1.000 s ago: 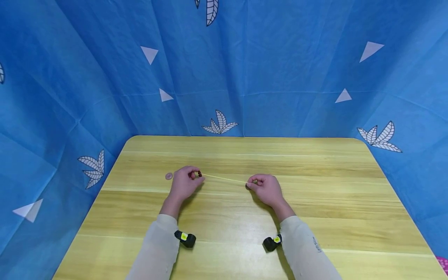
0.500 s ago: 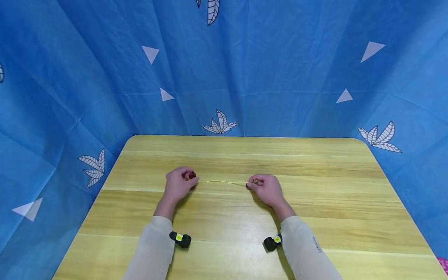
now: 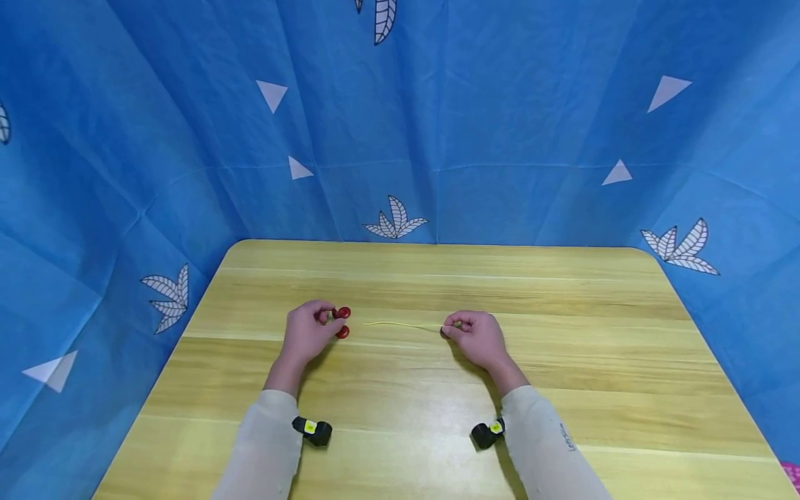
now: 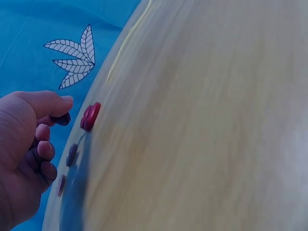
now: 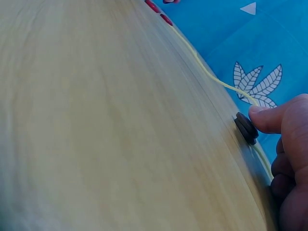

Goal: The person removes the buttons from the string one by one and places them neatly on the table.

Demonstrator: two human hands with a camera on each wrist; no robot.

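My left hand [image 3: 307, 333] is beside two red buttons [image 3: 344, 312] on the table. The left wrist view shows that hand [image 4: 24, 144] pinching a dark button [image 4: 61, 119] between thumb and finger, with the red buttons [image 4: 91, 116] just past the fingertips. A thin yellow string [image 3: 400, 324] runs left from my right hand [image 3: 480, 340], its far end loose on the table near the red buttons. In the right wrist view, the right hand [image 5: 288, 144] pinches the string [image 5: 207, 72], and dark round buttons [image 5: 246, 129] sit beside the thumb tip.
In the left wrist view, a dark button [image 4: 72, 155] and a pinkish button [image 4: 61, 185] lie by the curled fingers. The wooden table [image 3: 400, 410] meets a blue patterned curtain [image 3: 500, 125] at its back and sides.
My left hand has moved left, off the string, which was stretched tight and now lies slack. Two red buttons have come into view beside its fingertips. The right hand has stayed in place.
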